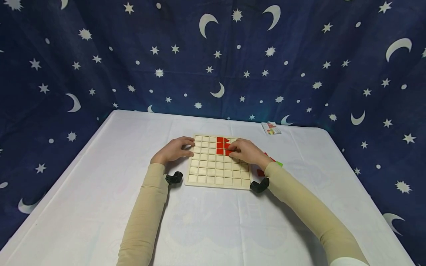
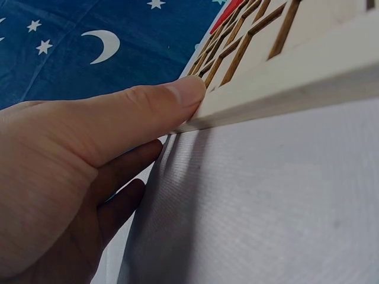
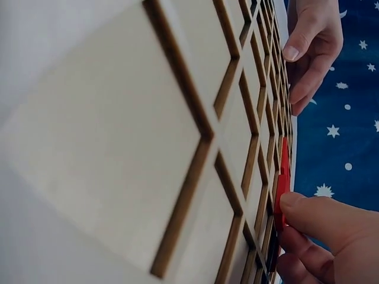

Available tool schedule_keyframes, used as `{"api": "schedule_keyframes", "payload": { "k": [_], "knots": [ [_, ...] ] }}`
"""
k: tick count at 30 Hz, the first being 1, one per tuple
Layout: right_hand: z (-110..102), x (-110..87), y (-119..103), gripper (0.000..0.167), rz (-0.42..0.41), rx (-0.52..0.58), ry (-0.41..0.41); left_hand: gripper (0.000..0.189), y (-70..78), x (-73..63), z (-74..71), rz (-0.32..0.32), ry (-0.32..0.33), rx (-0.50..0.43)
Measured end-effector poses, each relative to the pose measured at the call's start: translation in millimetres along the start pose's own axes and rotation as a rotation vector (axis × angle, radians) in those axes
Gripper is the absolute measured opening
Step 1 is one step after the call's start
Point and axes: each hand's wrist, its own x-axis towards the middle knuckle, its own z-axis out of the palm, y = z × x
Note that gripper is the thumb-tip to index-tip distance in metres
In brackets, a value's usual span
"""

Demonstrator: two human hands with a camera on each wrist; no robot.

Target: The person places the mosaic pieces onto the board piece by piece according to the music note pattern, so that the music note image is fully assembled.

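A wooden grid board (image 1: 213, 171) with square recesses lies flat on the table. In its upper part sits a cluster of flat red tiles (image 1: 220, 145), one of them pointed. My right hand (image 1: 247, 150) pinches a red tile (image 3: 283, 201) between thumb and fingers at the right side of that cluster; the fingers partly cover it. At the board's left side, my left hand (image 1: 174, 148) steadies the edge. Its thumb (image 2: 186, 92) lies straight against the rim in the left wrist view, while the other fingers hang loosely below.
Red and green pieces (image 1: 279, 163) lie right of the board, partly hidden by my right forearm. A small printed card (image 1: 271, 128) is near the table's back edge. The white-covered table (image 1: 206, 225) meets a dark blue star-patterned curtain (image 1: 186, 62). Black wrist mounts (image 1: 259, 185) jut inward from the sleeves.
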Motion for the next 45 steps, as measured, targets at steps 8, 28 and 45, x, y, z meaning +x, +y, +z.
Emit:
{"api": "schedule_keyframes", "payload": {
  "k": [8,28,45],
  "knots": [
    [2,4.1,-1,0.029,0.013,0.005,0.007,0.049,-0.1,-0.7,-0.6,0.015,0.008,-0.001],
    [4,2.9,-3,0.028,0.008,0.015,0.027,0.047,0.7,-1.6,-0.3,0.015,0.010,0.007],
    [-9,-11.5,3,0.029,0.092,0.117,0.054,0.047,1.6,-1.6,-0.9,0.001,0.001,0.000]
  ]
}}
